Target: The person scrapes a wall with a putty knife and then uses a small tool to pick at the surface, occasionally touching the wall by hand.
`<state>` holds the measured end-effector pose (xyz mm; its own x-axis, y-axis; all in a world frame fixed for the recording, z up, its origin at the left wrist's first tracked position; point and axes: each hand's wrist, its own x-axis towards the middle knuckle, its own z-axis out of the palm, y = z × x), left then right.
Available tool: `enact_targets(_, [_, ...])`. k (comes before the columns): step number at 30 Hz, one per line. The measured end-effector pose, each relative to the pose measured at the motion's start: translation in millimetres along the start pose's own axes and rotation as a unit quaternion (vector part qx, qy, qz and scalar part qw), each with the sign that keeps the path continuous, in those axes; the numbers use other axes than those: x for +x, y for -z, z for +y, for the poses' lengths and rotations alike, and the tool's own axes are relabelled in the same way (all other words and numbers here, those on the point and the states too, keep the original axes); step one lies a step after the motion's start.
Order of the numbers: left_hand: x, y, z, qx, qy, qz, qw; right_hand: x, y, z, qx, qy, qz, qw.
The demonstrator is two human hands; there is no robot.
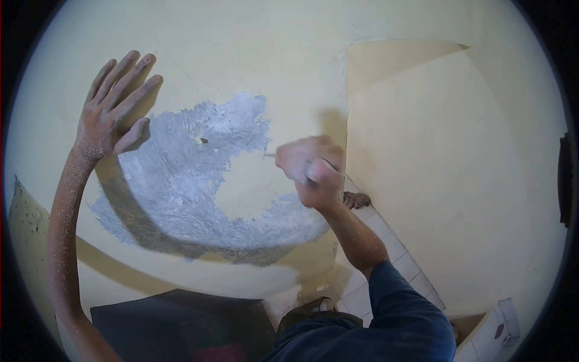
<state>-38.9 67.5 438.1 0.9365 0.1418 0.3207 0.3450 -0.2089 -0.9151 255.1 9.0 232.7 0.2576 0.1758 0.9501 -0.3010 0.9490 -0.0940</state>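
My left hand (111,114) is laid against the wall with its fingers spread, holding nothing. Pale dust covers its fingers and forearm. Beside it is a large scraped patch (175,163) of bare grey, with ragged edges and a small hole near its top. My right hand (310,163) is closed around a scraper (269,155), slightly blurred by motion. Only the scraper's thin end shows, to the left of the fist; the rest is hidden in my grip. That end is by the yellowish paint (250,184) that the grey patch curves around.
Right of my right hand, the wall meets a corner and another cream wall (434,169). A crumpled brown cloth-like thing (356,200) lies on the white tiles (392,244). A dark flat-topped object (181,320) stands below the patch. One of my shoes (326,304) shows at the bottom.
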Motion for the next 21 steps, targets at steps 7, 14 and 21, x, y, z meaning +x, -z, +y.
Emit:
enact_targets(7, [1,2,3,0.003,0.013,-0.009,1.0,-1,6,3,0.058,-0.047,-0.002,0.997])
enact_targets(14, [1,2,2,-0.01,0.009,0.009,1.0,-9,8,5,0.015,-0.005,0.01,1.0])
enact_targets(21, [2,2,3,-0.008,0.01,0.005,1.0,-6,7,6,0.022,-0.051,-0.013,0.998])
